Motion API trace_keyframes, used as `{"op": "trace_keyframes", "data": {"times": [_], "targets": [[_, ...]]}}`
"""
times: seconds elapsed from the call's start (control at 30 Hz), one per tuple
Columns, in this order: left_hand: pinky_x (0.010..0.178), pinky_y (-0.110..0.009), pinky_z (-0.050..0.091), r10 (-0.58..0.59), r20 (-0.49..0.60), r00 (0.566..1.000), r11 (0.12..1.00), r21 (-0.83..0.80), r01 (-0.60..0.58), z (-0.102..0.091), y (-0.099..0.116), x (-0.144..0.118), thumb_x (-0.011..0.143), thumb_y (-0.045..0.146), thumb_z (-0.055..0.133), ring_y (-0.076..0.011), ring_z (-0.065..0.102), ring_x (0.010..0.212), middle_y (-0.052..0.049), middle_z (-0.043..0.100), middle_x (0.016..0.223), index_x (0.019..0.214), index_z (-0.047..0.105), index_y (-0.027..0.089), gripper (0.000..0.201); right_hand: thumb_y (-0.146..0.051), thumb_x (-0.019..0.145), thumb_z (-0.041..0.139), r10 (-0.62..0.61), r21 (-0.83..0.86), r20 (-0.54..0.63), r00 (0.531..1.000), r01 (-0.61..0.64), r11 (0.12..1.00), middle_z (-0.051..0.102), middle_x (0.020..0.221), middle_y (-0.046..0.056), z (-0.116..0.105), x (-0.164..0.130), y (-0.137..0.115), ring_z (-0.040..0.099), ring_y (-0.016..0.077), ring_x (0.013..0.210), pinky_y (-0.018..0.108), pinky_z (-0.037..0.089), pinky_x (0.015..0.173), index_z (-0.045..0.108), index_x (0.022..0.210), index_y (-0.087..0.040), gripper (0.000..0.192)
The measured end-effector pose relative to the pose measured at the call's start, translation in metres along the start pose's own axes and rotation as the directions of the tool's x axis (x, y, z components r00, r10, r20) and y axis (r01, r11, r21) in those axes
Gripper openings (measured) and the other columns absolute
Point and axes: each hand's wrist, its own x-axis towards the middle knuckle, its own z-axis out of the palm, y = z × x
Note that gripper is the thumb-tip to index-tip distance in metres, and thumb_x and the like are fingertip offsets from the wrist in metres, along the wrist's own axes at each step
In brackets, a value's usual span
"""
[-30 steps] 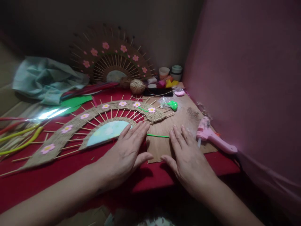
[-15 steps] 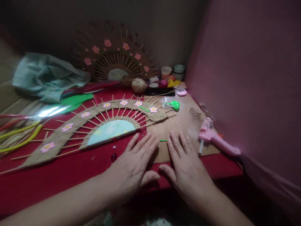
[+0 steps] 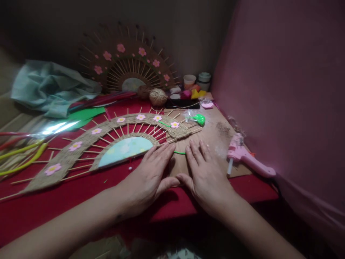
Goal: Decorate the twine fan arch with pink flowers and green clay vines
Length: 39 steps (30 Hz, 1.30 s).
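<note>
Red cloth [image 3: 67,201] covers the low table, giving a soft bed for the big half-round fan [image 3: 107,140] of twine and wooden sticks that lies flat on it, pink paper flowers dotted along its arc and a pale blue half-disc at its centre. A second fan [image 3: 126,64] leans upright against the back wall, out of the way. Beneath the near fan's right end sits a brown board [image 3: 210,140], likely there to take glue drips, since the pink glue gun [image 3: 248,158] rests on its right edge. Both hands lie flat, palms down, fingers spread and closed on nothing: the left hand [image 3: 148,176] at the board's left edge beside the fan's blue centre, the right hand [image 3: 203,176] on the board. Between their fingertips lies a thin green strand [image 3: 179,153], seemingly being rolled or pressed under the flat fingers. A ball of twine [image 3: 158,96] waits behind.
</note>
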Motion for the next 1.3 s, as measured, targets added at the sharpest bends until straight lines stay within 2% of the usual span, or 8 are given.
{"op": "trace_keyframes", "data": {"times": [0.13, 0.37, 0.5, 0.6, 0.8, 1.0, 1.17, 1.3], "targets": [[0.114, -0.055, 0.022, 0.061, -0.009, 0.998, 0.998, 0.006, -0.061, 0.006, 0.004, 0.002, 0.093, 0.054, 0.036, -0.0293, 0.026, 0.14, -0.018, 0.034, 0.149, 0.149, 0.015, 0.015, 0.072, -0.054, 0.09, 0.041, -0.04, 0.033, 0.018, 0.999, 0.039, 0.999, 0.02, 0.151, 0.023, 0.002, 0.005, -0.007, 0.012, 0.041, 0.14, 0.054, 0.018, 0.114, 0.031, 0.143, 0.0, 0.076], [0.114, -0.055, 0.02, 0.178, -0.016, 0.984, 0.978, 0.115, -0.175, 0.016, 0.006, -0.013, 0.092, 0.054, 0.039, -0.0306, 0.03, 0.139, -0.02, 0.043, 0.144, 0.148, 0.014, 0.011, 0.074, -0.057, 0.09, 0.037, -0.086, 0.033, -0.02, 0.996, 0.087, 0.996, 0.027, 0.149, 0.021, 0.007, -0.016, -0.011, 0.018, 0.0423, 0.139, 0.055, 0.023, 0.112, 0.039, 0.14, -0.002, 0.074], [0.113, -0.053, 0.022, 0.123, -0.025, 0.992, 0.989, 0.088, -0.121, 0.009, 0.004, -0.003, 0.093, 0.052, 0.038, -0.0293, 0.031, 0.138, -0.018, 0.042, 0.145, 0.146, 0.019, 0.013, 0.068, -0.054, 0.091, 0.04, -0.057, 0.02, 0.0, 0.998, 0.057, 0.998, 0.024, 0.15, 0.022, 0.002, -0.002, -0.009, 0.017, 0.042, 0.139, 0.055, 0.021, 0.113, 0.036, 0.141, -0.001, 0.073], [0.107, -0.052, 0.031, 0.047, -0.109, 0.993, 0.997, 0.065, -0.04, -0.003, -0.001, 0.006, 0.093, 0.048, 0.042, -0.0306, 0.039, 0.131, -0.017, 0.045, 0.141, 0.145, 0.024, 0.016, 0.063, -0.051, 0.09, 0.045, -0.023, 0.003, -0.005, 1.0, 0.023, 1.0, 0.022, 0.151, 0.023, -0.005, 0.009, -0.004, 0.016, 0.0409, 0.14, 0.055, 0.021, 0.113, 0.036, 0.141, 0.001, 0.073], [0.094, -0.048, 0.042, -0.044, -0.136, 0.99, 0.993, 0.1, 0.058, -0.018, -0.013, 0.009, 0.093, 0.031, 0.046, -0.0287, 0.049, 0.11, -0.014, 0.058, 0.122, 0.138, 0.036, 0.016, 0.048, -0.046, 0.089, 0.048, 0.02, -0.038, -0.053, 0.998, -0.022, 0.999, 0.03, 0.149, 0.021, -0.011, 0.001, 0.009, 0.021, 0.0374, 0.14, 0.054, 0.025, 0.112, 0.04, 0.139, 0.002, 0.069], [0.096, -0.046, 0.042, 0.034, -0.077, 0.996, 0.997, 0.074, -0.028, -0.005, -0.009, 0.016, 0.093, 0.027, 0.043, -0.0283, 0.047, 0.12, -0.019, 0.052, 0.132, 0.143, 0.024, 0.011, 0.055, -0.05, 0.09, 0.046, -0.004, -0.035, -0.004, 1.0, 0.004, 0.999, 0.032, 0.149, 0.02, -0.008, 0.003, 0.004, 0.023, 0.0386, 0.139, 0.052, 0.024, 0.113, 0.04, 0.139, -0.001, 0.07], [0.107, -0.046, 0.033, 0.108, -0.045, 0.993, 0.982, 0.158, -0.1, 0.01, -0.005, 0.011, 0.096, 0.028, 0.04, -0.0264, 0.039, 0.131, -0.017, 0.046, 0.141, 0.141, 0.029, 0.008, 0.05, -0.056, 0.092, 0.037, -0.043, 0.017, 0.007, 0.999, 0.043, 0.999, 0.028, 0.151, 0.018, -0.001, 0.007, -0.002, 0.018, 0.0384, 0.141, 0.054, 0.021, 0.113, 0.037, 0.142, -0.004, 0.072], [0.11, -0.047, 0.025, 0.16, -0.052, 0.986, 0.968, 0.202, -0.147, 0.015, -0.001, -0.003, 0.097, 0.026, 0.038, -0.0264, 0.039, 0.132, -0.015, 0.049, 0.139, 0.138, 0.035, 0.01, 0.044, -0.054, 0.091, 0.041, -0.061, 0.035, -0.015, 0.998, 0.061, 0.998, 0.031, 0.149, 0.018, 0.003, -0.007, -0.003, 0.02, 0.0403, 0.139, 0.055, 0.024, 0.112, 0.04, 0.141, -0.007, 0.069]]}}
